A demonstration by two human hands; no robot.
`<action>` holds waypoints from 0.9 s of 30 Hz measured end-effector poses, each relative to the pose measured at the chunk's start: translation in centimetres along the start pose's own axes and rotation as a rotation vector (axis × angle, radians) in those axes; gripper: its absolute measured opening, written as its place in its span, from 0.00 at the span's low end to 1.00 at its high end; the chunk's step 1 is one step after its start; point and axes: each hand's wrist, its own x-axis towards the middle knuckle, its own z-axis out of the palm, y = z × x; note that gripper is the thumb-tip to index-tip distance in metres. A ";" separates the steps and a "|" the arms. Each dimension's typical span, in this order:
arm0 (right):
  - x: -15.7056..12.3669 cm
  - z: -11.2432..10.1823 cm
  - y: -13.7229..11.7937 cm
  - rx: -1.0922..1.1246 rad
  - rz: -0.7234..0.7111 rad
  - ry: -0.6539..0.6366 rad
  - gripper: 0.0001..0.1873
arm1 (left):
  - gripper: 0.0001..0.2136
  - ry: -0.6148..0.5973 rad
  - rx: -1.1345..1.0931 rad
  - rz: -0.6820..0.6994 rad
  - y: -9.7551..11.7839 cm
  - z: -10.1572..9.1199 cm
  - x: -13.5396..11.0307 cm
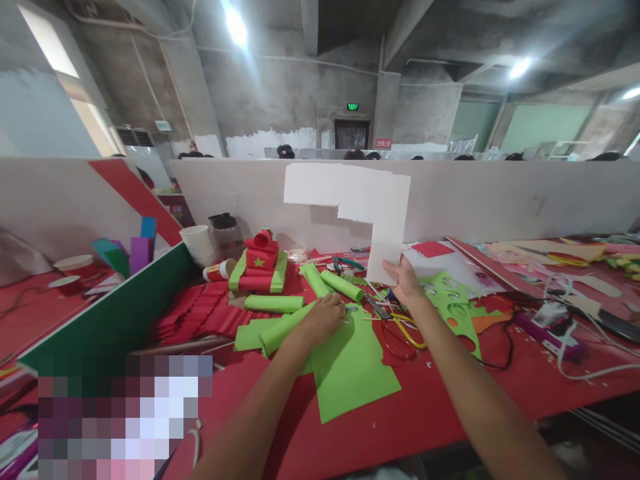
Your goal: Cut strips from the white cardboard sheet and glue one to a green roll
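Note:
My right hand (406, 283) grips the lower end of a white cut-out board (393, 207), pinched between thumb and fingers. The board stands raised above the table, shaped like an upside-down L with a stepped inner edge. Over the green paper sheet (355, 373), my left hand (327, 317) has its fingers curled together; what they hold, if anything, is hidden. A green paper roll (285, 330) passes beside that hand, and further green rolls (343, 285) lie beyond it. Scissors with yellow handles (407, 327) lie between my hands, close to a red-handled pair (395, 343).
A red-and-green paper model (260, 263) with a yellow star stands at the back, near folded red paper (200, 313). A green divider (115, 307) runs along the left. Cut green scraps (453, 307), a purple power strip (550, 337) and cables lie right. A white partition (475, 200) stands behind.

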 end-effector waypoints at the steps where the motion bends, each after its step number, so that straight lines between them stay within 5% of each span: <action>1: 0.0 0.0 0.0 -0.008 0.003 0.000 0.32 | 0.09 -0.009 0.006 0.006 0.0 0.0 -0.1; 7: -0.3 0.3 0.0 0.005 0.029 0.015 0.33 | 0.10 0.072 -0.086 0.004 -0.3 -0.1 0.0; 17: -1.6 3.0 1.4 0.055 0.013 0.000 0.30 | 0.09 0.465 -0.951 -0.136 0.7 -1.8 1.1; 27: -2.6 4.9 3.1 0.095 0.009 -0.005 0.30 | 0.15 0.559 -1.268 -0.244 0.4 -1.5 1.2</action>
